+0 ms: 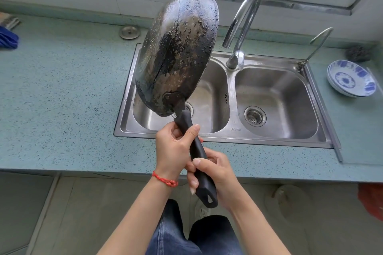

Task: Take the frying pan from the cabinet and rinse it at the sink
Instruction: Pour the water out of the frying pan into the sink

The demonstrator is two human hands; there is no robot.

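Both your hands are wrapped round the black handle (195, 157) of the frying pan (178, 56). Your left hand (176, 149), the one with the red string bracelet (164, 180) on the wrist, is clamped on the upper part of the handle, thumb lying along it. Your right hand (217, 174) is closed on the lower part, just above the end with the hanging hole.

The pan is up in the air, tipped so its underside faces you, and that underside is pretty rough: dark, blotchy, flaking coating with beads of water all over it. It hangs over the left basin of the double steel sink (275, 138), with the handle reaching back toward you over the front edge of the worktop (62, 109).

The curved chrome tap (242, 27) stands behind the divider between the basins, just right of the pan's rim, no water coming out that I can see. A thinner second tap (317, 45) sits at the sink's far right corner. Right of the sink there's a stack of blue and white dishes (351, 78) on the worktop, with a dark scouring ball (357, 53) behind them.
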